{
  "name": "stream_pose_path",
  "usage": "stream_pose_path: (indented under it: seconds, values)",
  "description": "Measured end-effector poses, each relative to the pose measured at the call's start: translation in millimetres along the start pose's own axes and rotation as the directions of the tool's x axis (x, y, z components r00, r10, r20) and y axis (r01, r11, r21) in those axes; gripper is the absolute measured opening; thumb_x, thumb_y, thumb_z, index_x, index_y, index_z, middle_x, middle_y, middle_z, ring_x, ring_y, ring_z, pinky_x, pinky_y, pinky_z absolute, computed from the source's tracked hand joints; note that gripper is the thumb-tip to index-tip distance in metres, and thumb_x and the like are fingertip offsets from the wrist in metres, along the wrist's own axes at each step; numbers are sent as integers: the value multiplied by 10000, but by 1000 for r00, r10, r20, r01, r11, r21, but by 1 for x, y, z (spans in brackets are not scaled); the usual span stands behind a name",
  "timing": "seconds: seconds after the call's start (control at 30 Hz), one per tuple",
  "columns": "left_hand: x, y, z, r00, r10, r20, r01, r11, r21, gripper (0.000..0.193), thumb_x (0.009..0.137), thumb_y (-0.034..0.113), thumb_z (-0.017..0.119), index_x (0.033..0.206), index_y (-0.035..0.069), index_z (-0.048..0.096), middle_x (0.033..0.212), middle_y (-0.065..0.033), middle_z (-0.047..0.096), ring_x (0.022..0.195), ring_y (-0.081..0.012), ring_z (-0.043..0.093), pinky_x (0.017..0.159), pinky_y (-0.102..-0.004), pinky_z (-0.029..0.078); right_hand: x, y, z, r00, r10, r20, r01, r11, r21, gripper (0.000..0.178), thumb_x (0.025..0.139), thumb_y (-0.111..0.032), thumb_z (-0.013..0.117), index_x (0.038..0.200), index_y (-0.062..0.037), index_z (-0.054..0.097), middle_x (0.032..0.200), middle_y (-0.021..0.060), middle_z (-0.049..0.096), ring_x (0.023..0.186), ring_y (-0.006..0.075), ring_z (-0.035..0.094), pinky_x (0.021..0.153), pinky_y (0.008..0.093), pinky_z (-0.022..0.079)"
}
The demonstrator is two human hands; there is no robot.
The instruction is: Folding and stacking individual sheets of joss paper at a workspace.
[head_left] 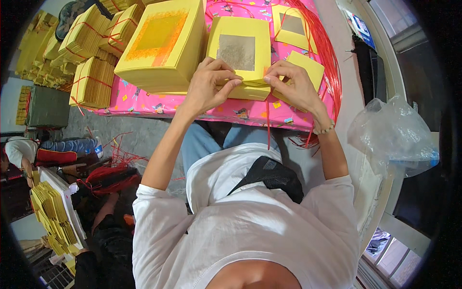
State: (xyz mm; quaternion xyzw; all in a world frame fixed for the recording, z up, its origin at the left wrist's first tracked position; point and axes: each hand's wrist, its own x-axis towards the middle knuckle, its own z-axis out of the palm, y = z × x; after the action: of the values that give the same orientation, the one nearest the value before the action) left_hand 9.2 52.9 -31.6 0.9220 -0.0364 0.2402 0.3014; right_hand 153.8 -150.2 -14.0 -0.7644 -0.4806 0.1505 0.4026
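In front of me on a pink patterned tablecloth (139, 105) lies a stack of yellow paper (262, 36) with a silver square (237, 53) on its top sheet. My left hand (211, 84) pinches the near edge of the upper sheets between thumb and fingers. At the same edge, closer to the right corner, my right hand (292, 84) pinches the paper too. The edge bows up slightly between the two hands. A red strip (268, 123) hangs down the stack's front below my right fingertips; whether those fingers also hold it I cannot tell.
Left of the stack stands a taller yellow paper block (192, 29) with an orange-rimmed gold square. Tied yellow bundles (91, 84) are piled farther left. Red strips (329, 62) trail over the table's right side. A clear plastic bag (394, 135) hangs at right. Other people (21, 150) work at lower left.
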Motion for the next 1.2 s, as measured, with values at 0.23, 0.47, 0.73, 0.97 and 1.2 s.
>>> stream_pose_path:
  seconds: [0.23,0.47,0.73,0.97,1.2]
  values:
    - [0,2,2,999,-43,-24,42,999,-24,146,763,202,699,795,60,715,831,-55,598,851,-252,525,773,-364,453,1,4,1,1000,17,-11,-17,998,57,176,845,-151,649,865,22,671,877,50,623,805,115,575,679,253,456]
    - [0,1,4,998,-66,-24,65,997,-41,159,760,209,700,781,53,712,828,-60,608,854,-255,527,779,-365,451,1,2,0,999,37,1,-37,999,36,189,845,-160,650,870,26,674,864,58,636,781,113,584,645,244,459]
    - [2,-2,3,998,-53,-25,52,998,-30,162,766,213,701,793,54,717,826,-62,612,849,-239,529,766,-353,448,4,-2,-4,1000,28,-4,-29,999,-44,199,839,-167,654,891,23,686,864,80,668,771,137,617,644,260,481]
    - [3,1,2,996,-89,-29,88,995,-36,155,750,208,706,760,54,712,822,-75,612,860,-262,533,792,-372,450,5,-6,-5,1000,25,-1,-25,995,-98,208,855,-182,633,889,17,684,825,92,672,730,150,629,630,276,489]
    - [12,15,-4,999,43,10,-44,991,127,208,737,167,698,910,61,649,901,-81,586,870,-297,542,771,-395,453,3,-21,-4,986,-90,-142,56,972,-228,208,879,-209,601,885,-9,659,729,113,638,652,220,619,605,321,465]
